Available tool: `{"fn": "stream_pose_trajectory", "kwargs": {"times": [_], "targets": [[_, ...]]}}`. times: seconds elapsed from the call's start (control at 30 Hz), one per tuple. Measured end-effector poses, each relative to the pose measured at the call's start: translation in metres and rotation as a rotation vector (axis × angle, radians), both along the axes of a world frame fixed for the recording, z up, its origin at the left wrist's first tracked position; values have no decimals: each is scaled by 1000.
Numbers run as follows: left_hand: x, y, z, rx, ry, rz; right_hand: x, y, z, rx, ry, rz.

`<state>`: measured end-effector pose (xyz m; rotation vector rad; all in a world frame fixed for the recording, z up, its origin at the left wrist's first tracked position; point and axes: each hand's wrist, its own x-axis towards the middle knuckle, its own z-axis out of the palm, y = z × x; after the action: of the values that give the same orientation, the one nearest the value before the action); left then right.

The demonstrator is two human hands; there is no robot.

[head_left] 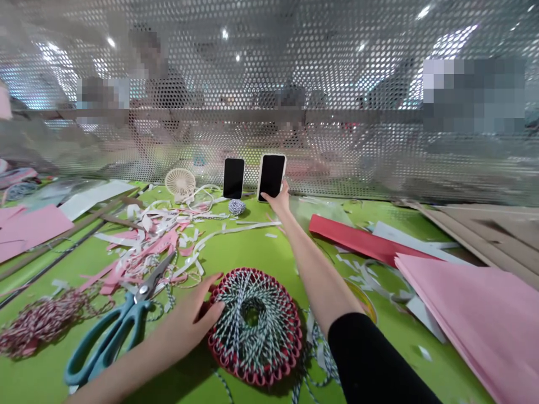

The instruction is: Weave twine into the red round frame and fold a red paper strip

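Note:
My left hand (pixel 205 311) grips the left rim of a round string-woven piece (pixel 269 292), which has a red looped edge, green-and-white cord crossing over it and a hole in the middle. At the back, my right hand (pixel 278 197) is closed around the lower right part of a smartphone (pixel 272 177) in a pale case, its screen dark. A second dark phone (pixel 233 178) leans upright to the left of it. In front of that phone sits a small ball of speckled cord (pixel 236 207). Blue-handled scissors (pixel 126 320) lie left of my left arm.
A perforated metal screen (pixel 337 129) closes off the back, with blurred people behind it. Pink and white paper scraps (pixel 147 238), a red-and-white cord bundle (pixel 46 317) and a small cream fan (pixel 180 184) lie left. Rightward are a red strip (pixel 357 235), pink sheets (pixel 471 308) and cardboard (pixel 492 230).

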<state>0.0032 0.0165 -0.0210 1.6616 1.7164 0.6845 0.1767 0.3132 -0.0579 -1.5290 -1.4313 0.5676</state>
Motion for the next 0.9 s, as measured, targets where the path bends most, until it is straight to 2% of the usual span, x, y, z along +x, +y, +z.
{"fn": "stream_pose_trajectory", "kwargs": {"times": [0.2,0.43,0.7,0.9], "targets": [[1,0,4,-86,49,-26,-4,3,-3,18,-33,-48],[1,2,4,-82,81,-61,-2,3,-2,-16,-67,-65],[1,2,1,-22,107,-50,0,-3,5,-79,-120,-31],[0,3,2,10,116,-55,19,-10,19,-171,-182,28]]}}
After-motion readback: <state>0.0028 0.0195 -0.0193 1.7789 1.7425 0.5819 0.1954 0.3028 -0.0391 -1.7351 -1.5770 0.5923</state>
